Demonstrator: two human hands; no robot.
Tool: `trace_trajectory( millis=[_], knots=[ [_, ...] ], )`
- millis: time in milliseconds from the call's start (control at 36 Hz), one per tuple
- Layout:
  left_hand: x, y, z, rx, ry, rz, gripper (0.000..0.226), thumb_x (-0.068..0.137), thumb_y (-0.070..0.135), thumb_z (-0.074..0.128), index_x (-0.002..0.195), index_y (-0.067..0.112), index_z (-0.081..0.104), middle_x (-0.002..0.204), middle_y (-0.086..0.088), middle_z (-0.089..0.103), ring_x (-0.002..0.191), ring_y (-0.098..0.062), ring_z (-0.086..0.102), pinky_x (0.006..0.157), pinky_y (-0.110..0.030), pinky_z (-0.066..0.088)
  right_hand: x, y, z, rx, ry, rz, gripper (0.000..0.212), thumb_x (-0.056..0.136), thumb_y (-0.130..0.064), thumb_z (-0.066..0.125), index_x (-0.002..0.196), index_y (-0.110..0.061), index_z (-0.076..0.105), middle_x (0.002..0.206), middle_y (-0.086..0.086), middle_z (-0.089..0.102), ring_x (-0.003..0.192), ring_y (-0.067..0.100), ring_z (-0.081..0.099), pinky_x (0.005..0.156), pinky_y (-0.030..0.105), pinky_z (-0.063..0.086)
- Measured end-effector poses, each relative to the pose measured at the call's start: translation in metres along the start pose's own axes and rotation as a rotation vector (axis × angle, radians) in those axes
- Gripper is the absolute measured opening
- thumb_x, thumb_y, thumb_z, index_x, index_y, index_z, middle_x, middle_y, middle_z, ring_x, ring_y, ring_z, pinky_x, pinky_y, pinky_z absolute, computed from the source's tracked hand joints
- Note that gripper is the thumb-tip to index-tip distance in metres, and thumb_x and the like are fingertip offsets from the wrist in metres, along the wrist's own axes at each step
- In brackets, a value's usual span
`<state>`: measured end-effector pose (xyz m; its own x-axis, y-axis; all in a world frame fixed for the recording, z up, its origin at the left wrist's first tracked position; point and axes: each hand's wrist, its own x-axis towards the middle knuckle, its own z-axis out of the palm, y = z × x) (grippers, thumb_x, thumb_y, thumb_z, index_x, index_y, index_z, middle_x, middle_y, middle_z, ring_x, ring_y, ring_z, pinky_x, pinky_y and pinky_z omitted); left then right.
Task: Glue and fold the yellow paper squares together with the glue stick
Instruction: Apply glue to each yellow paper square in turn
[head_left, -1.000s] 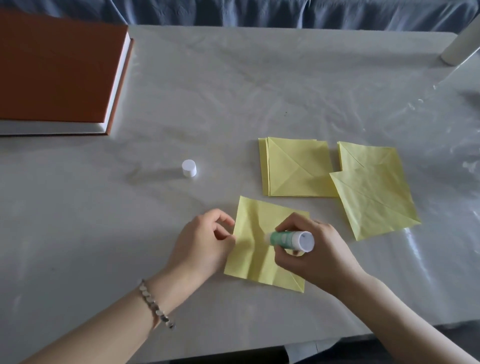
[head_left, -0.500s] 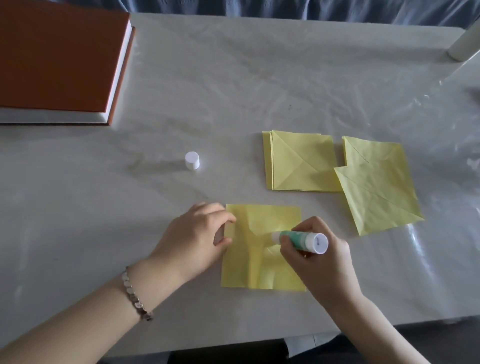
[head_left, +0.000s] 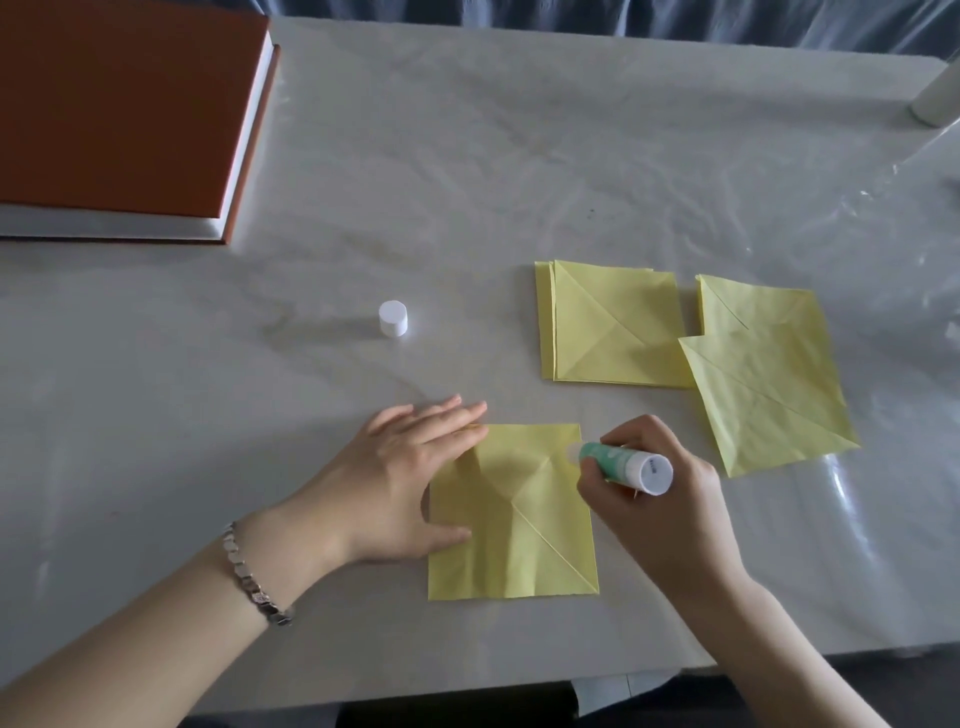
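Left hand (head_left: 410, 467) presses flat on the thin, easily creased paper square (head_left: 511, 514) near the surface's front edge; right hand (head_left: 660, 499) grips the rigid glue stick (head_left: 623, 465).

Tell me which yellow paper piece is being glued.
The nearest yellow square, pinned by the left hand, with the right hand's glue stick at its top right corner. The stack and the pair beyond lie untouched.

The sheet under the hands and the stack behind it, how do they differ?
The sheet looks like one piece; the stack shows several edges at its left side. The left hand presses the sheet, and the glue stick, held by the right hand, meets its right edge near the top; the stack lies untouched. Both are yellow, square and creased diagonally.
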<state>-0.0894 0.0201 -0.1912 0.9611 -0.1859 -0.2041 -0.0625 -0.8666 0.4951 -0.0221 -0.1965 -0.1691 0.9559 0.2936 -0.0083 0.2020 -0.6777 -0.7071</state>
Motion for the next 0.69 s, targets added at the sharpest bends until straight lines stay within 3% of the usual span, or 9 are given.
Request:
trace_trajectory(
  millis=[56,111,250,389,472,556,611,694],
  knots=[
    [-0.004,-0.004,-0.002,0.025,-0.064,-0.030,0.105,0.053,0.074,0.031,0.147,0.031,0.017,0.146,0.028,-0.009,0.135,0.011,-0.012,0.110,-0.018,-0.008,0.001,-0.001,-0.002,0.005,0.003,0.013,0.015,0.067,-0.024,0.065,0.069,-0.022,0.050,0.058,-0.006,0.058,0.057,0.016,0.052,0.050,0.040,0.049],
    [-0.007,-0.007,-0.004,0.089,-0.105,-0.045,0.111,0.048,0.076,0.026,0.148,0.034,0.003,0.142,0.030,-0.023,0.131,0.012,-0.026,0.110,-0.020,-0.014,0.000,-0.002,-0.003,0.011,-0.002,0.017,0.015,0.067,-0.023,0.065,0.069,-0.021,0.051,0.058,-0.006,0.058,0.056,0.016,0.052,0.050,0.041,0.049],
    [-0.015,-0.010,0.003,0.145,-0.098,-0.051,0.107,0.052,0.079,0.022,0.141,0.034,-0.017,0.139,0.028,-0.033,0.127,0.007,-0.037,0.107,-0.022,-0.025,-0.002,-0.006,0.000,0.029,-0.015,0.022,0.015,0.067,-0.025,0.065,0.069,-0.020,0.051,0.057,-0.003,0.057,0.053,0.017,0.051,0.050,0.041,0.049],
    [-0.016,-0.008,0.014,0.079,0.012,-0.026,0.105,0.062,0.074,0.043,0.148,0.020,0.019,0.153,0.015,0.001,0.139,0.000,-0.015,0.110,-0.027,-0.015,-0.011,-0.014,0.009,0.066,-0.055,-0.052,0.017,0.068,-0.035,0.064,0.068,-0.024,0.050,0.070,-0.010,0.059,0.051,0.014,0.050,0.044,0.030,0.043],
    [-0.014,-0.004,0.012,0.037,0.034,-0.034,0.107,0.059,0.074,0.041,0.148,0.019,0.020,0.154,0.014,0.001,0.138,0.002,-0.014,0.109,-0.025,-0.018,-0.020,-0.015,0.020,0.036,-0.095,-0.124,0.018,0.066,-0.043,0.056,0.074,-0.028,0.052,0.062,-0.010,0.057,0.049,0.013,0.049,0.042,0.021,0.039],
    [-0.013,-0.001,0.011,0.034,0.018,-0.043,0.109,0.056,0.073,0.036,0.149,0.022,0.011,0.150,0.016,0.003,0.137,0.002,-0.017,0.110,-0.028,-0.019,-0.026,-0.016,0.031,0.031,-0.101,-0.132,0.021,0.065,-0.045,0.054,0.080,-0.030,0.054,0.055,-0.011,0.055,0.050,0.013,0.048,0.045,0.022,0.041],
    [-0.014,-0.002,0.013,0.015,0.051,-0.035,0.107,0.058,0.072,0.040,0.148,0.019,0.019,0.145,0.012,0.016,0.140,-0.003,-0.006,0.113,-0.035,-0.010,-0.028,-0.018,0.037,0.046,-0.095,-0.120,0.018,0.065,-0.042,0.056,0.079,-0.030,0.055,0.055,-0.011,0.054,0.051,0.013,0.048,0.045,0.023,0.040],
    [-0.015,-0.005,0.016,0.026,0.058,-0.043,0.103,0.060,0.070,0.044,0.146,0.016,0.028,0.141,0.009,0.027,0.140,-0.006,0.004,0.112,-0.032,-0.006,-0.029,-0.020,0.044,0.041,-0.078,-0.135,0.020,0.065,-0.045,0.054,0.076,-0.029,0.052,0.053,-0.013,0.052,0.053,0.013,0.049,0.044,0.022,0.039]
  ],
)
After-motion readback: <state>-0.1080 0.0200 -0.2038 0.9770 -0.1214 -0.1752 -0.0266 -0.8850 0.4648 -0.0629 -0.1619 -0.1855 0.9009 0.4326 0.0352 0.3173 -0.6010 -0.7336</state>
